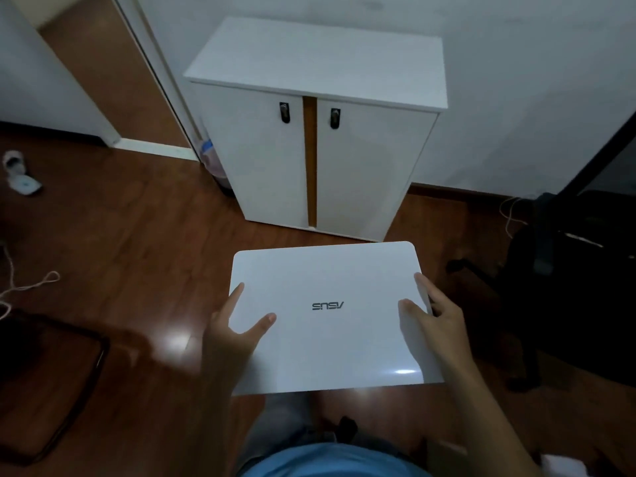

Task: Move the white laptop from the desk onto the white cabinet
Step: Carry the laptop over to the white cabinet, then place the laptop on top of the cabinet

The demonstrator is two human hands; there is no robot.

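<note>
The closed white laptop (pixel 330 342) hangs level in the air in front of me, its logo upside down to me. My left hand (pixel 230 332) grips its left edge, thumb on the lid. My right hand (pixel 430 321) holds the right edge the same way. Ahead stands the white cabinet (pixel 320 60) against the wall, its flat top bare, its two doors slightly apart with black handles. The laptop is lower than the cabinet top and short of its front.
Brown wooden floor lies between me and the cabinet. A dark chair and bag (pixel 568 270) stand at the right. A dark tray-like object (pixel 51 383) sits at lower left, with a cord (pixel 31 287) and small white items (pixel 20 173) on the floor. A door frame (pixel 151 80) is left of the cabinet.
</note>
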